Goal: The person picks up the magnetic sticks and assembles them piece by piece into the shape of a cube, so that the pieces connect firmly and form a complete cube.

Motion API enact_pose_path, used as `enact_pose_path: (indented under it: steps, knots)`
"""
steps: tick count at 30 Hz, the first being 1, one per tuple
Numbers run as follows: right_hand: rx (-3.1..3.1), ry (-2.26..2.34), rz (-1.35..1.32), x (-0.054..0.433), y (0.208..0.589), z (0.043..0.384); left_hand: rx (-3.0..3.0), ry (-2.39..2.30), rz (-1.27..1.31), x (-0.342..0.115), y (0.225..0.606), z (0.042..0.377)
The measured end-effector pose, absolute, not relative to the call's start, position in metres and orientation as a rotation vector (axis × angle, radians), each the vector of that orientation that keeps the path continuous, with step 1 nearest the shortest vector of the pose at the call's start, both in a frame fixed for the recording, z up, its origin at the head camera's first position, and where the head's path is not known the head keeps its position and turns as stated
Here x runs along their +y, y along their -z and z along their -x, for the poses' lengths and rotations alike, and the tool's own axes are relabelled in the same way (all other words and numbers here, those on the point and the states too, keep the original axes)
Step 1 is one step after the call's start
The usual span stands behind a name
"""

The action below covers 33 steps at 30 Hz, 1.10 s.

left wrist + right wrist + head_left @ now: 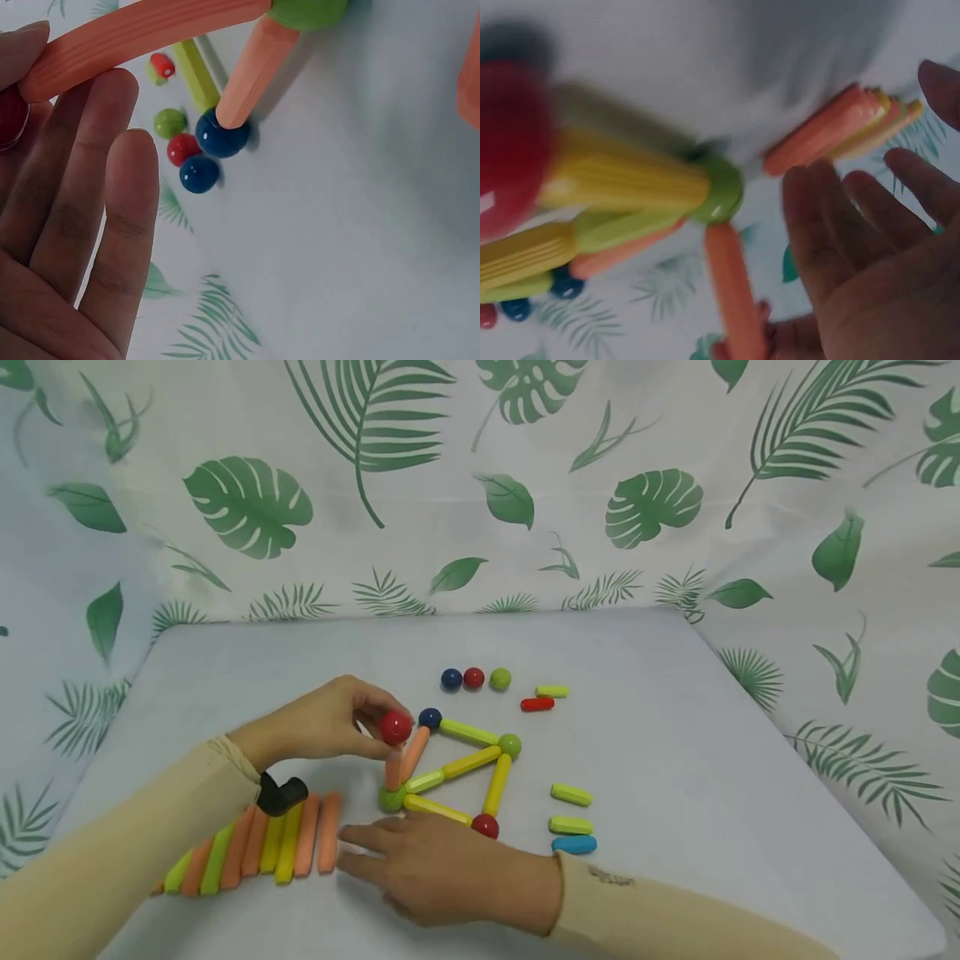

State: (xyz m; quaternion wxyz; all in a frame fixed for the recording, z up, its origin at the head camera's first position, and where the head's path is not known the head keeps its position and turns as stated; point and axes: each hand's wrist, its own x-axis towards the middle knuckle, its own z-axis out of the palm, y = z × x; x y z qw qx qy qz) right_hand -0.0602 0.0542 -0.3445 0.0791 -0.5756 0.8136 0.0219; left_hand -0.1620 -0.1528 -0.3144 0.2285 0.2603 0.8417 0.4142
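My left hand (330, 717) pinches the upper end of an orange stick (150, 37), where a red ball (396, 727) sits on top. This stick stands roughly upright on a green ball (392, 798), a corner of a flat frame of sticks and balls. Yellow sticks (497, 783), lime ones and another orange one link the frame's blue ball (430, 718), second green ball (510, 744) and red ball (485, 827). With fingers extended, my right hand (442, 870) is beside the frame, close to a row of loose sticks (306, 837), holding nothing.
Blue, red and lime loose balls (474, 678) lie behind the frame. Short red (537, 703) and lime pieces are at their right. More short lime pieces (572, 794) and a blue piece (574, 844) lie right of the frame. A leaf-patterned cloth hangs behind the table.
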Motion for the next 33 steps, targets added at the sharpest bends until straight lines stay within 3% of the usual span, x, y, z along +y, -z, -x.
enact_pose_path:
  steps: [7, 17, 27, 33]
  knots:
    - [2.412, -0.224, 1.727, 0.027, 0.371, 0.056, 2.294, -1.172, -0.749, -0.154, 0.316, 0.159]
    - [2.387, -0.380, 2.121, 0.026, 0.371, 0.052, 2.279, -1.201, -0.777, -0.159, 0.310, 0.159]
    - [2.285, 0.245, 1.673, 0.067, 0.353, 0.044, 2.247, -1.254, -0.794, -0.161, 0.306, 0.161]
    - [2.405, 0.954, 1.147, 0.099, 0.321, 0.073, 2.247, -1.260, -0.827, -0.163, 0.303, 0.162]
